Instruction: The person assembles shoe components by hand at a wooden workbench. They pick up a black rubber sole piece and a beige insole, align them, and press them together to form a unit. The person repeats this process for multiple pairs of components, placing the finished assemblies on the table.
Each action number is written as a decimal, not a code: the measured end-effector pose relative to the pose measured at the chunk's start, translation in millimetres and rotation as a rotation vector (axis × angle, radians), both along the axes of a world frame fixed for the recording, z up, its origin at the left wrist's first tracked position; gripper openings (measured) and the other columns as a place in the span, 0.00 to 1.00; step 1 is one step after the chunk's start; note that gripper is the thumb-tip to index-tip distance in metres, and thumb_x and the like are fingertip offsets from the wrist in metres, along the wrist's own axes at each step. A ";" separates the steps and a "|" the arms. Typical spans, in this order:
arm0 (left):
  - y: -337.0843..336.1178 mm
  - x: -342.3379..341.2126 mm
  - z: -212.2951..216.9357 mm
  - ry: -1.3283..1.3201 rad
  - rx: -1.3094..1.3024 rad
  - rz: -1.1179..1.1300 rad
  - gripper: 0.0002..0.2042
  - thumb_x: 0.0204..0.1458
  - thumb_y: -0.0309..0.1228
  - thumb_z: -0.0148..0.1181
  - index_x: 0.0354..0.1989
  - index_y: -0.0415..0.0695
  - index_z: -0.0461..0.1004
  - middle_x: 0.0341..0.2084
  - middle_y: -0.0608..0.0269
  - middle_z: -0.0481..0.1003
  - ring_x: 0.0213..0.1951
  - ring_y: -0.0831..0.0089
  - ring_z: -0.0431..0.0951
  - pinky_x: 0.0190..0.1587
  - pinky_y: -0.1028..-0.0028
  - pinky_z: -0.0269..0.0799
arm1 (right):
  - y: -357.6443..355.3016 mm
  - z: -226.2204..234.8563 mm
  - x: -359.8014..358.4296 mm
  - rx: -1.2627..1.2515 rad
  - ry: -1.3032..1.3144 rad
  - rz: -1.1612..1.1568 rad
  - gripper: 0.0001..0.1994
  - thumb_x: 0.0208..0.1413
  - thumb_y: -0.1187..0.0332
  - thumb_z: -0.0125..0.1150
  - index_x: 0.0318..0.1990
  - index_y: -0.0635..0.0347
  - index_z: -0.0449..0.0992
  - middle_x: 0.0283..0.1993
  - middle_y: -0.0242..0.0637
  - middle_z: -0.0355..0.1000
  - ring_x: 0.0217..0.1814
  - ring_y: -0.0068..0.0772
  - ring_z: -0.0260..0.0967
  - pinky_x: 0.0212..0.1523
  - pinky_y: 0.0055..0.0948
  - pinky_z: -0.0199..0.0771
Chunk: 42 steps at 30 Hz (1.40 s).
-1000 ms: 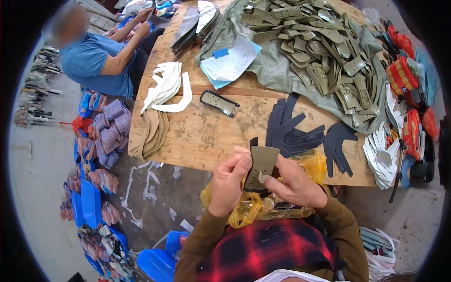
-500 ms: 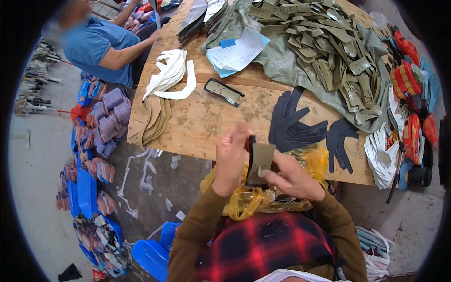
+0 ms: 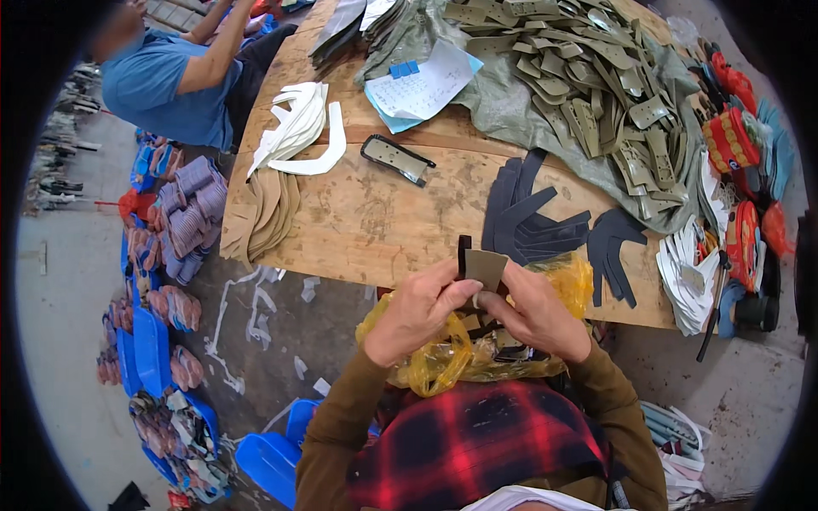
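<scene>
Left hand (image 3: 417, 311) and right hand (image 3: 532, 313) both pinch the olive cut piece (image 3: 486, 266) low-centre; thin fingertip grip, could slip into the yellow bag (image 3: 443, 362).

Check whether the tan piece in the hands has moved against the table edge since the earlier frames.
Cannot tell: the camera shifted. The tan piece sits at the table edge as before, held by both hands.
</scene>
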<state>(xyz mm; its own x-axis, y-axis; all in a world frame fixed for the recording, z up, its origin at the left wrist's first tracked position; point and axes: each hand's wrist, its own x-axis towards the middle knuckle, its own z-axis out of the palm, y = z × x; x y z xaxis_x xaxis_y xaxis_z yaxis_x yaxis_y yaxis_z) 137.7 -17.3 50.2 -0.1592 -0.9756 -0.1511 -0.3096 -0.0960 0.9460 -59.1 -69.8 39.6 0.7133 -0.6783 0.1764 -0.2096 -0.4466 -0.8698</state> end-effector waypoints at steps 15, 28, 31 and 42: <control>9.3 2.8 0.5 0.049 -0.282 0.112 0.25 0.50 0.33 0.69 0.56 0.41 0.69 0.46 0.51 0.77 0.46 0.62 0.80 0.48 0.68 0.75 | 8.2 -1.9 1.9 0.039 -0.044 -0.081 0.13 0.57 0.78 0.56 0.49 0.69 0.68 0.43 0.51 0.70 0.43 0.53 0.71 0.39 0.38 0.71; 6.0 5.2 -7.9 -0.254 -0.844 0.106 0.21 0.49 0.18 0.64 0.52 0.41 0.72 0.54 0.44 0.70 0.54 0.53 0.75 0.54 0.64 0.74 | 26.2 8.7 18.4 0.629 -0.544 -0.252 0.14 0.63 0.74 0.50 0.55 0.68 0.68 0.52 0.41 0.72 0.50 0.29 0.73 0.46 0.27 0.73; 17.2 -1.6 -17.2 0.014 -0.844 0.236 0.13 0.53 0.24 0.64 0.47 0.40 0.73 0.56 0.44 0.64 0.56 0.47 0.72 0.53 0.56 0.77 | 11.3 0.5 -1.3 0.810 -0.410 -0.298 0.14 0.67 0.68 0.47 0.54 0.67 0.69 0.51 0.39 0.72 0.50 0.25 0.73 0.49 0.24 0.73; 30.0 -3.9 -38.6 -0.148 -0.933 0.247 0.20 0.42 0.18 0.67 0.46 0.43 0.70 0.49 0.50 0.64 0.52 0.45 0.73 0.53 0.52 0.73 | 14.3 -10.9 35.7 0.523 -0.354 -0.276 0.08 0.60 0.73 0.59 0.41 0.71 0.78 0.33 0.35 0.77 0.34 0.16 0.70 0.36 0.21 0.71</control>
<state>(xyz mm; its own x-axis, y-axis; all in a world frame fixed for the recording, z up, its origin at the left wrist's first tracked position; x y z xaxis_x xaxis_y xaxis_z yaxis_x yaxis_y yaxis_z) 133.8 12.7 11.5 0.0239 -0.7168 0.6969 -0.5034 0.5936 0.6279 -23.4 -55.5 28.7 0.4622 -0.8862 -0.0324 0.0815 0.0788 -0.9935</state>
